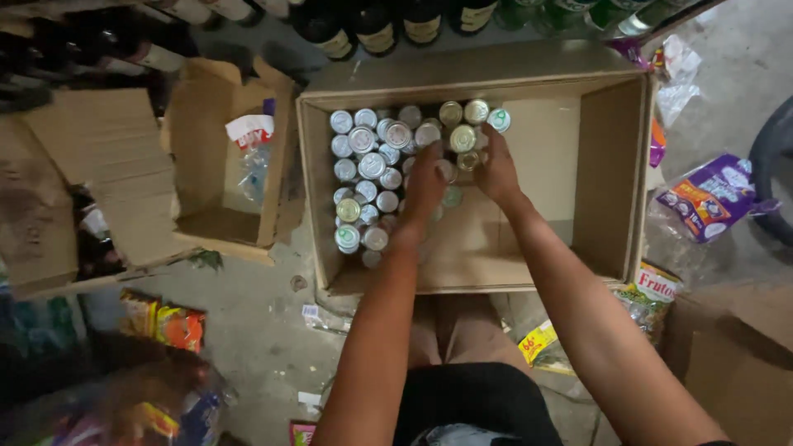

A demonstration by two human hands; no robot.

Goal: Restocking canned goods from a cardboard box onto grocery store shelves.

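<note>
Head view, looking down into an open carton on the floor. The left hand (425,183) lies palm-down on the standing cans (372,165), fingers pointing away from the person toward the far wall of the carton; whether its fingers are closed round a can cannot be told, since the back of the hand hides them. The right hand (496,169) sits just beside it, to the right, fingertips touching the small cans at the right edge of the cluster; its grip also cannot be told, though the fingers look loosely curled over a can top.

The cans stand upright, long axes vertical, lids facing the camera, packed touching one another in the left and far part of the cardboard box (611,165). They lie directly under and ahead of both hands; the left hand is nearer the bulk of the cluster, the right hand nearer its right fringe. The right half of the box floor shows bare cardboard, and no object stands between the hands and that area.

Outward: a second, smaller open box (211,132) with a plastic bag inside stands to the left; dark bottles (376,29) line the far edge; a purple packet (710,198) lies to the right, and snack packets (178,326) lie at lower left on the concrete floor (256,330).
</note>
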